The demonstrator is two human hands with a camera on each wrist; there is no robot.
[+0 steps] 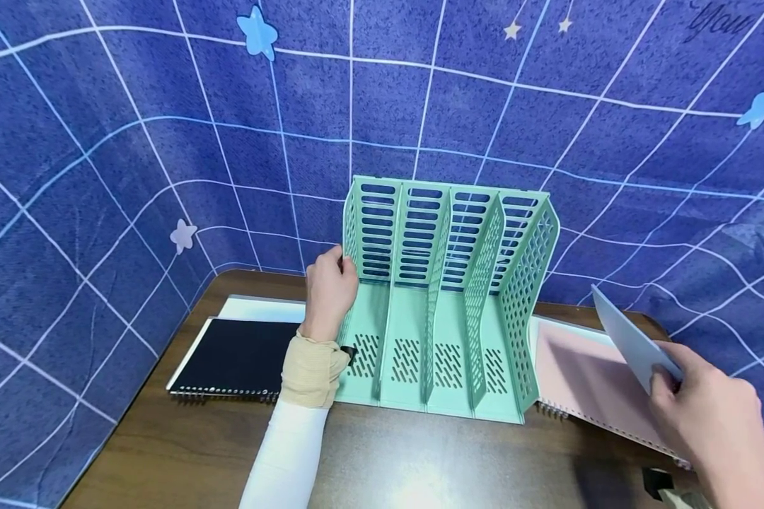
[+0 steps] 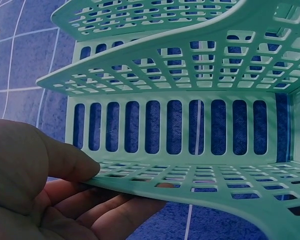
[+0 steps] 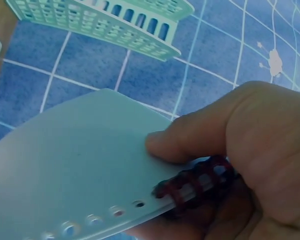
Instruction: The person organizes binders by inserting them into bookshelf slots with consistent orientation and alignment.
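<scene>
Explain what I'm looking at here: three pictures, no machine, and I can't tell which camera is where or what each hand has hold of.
There is no machine: a person works with bare hands. The wide picture comes from a head camera; the other two come from cameras on each wrist. On the brown table stands a green file rack with slotted dividers. The left hand holds the rack's left outer wall, thumb inside, fingers outside. The right hand holds a pale spiral notebook in a pinching grip, lifted off the table. A black notebook lies left of the rack, a pink one to its right.
</scene>
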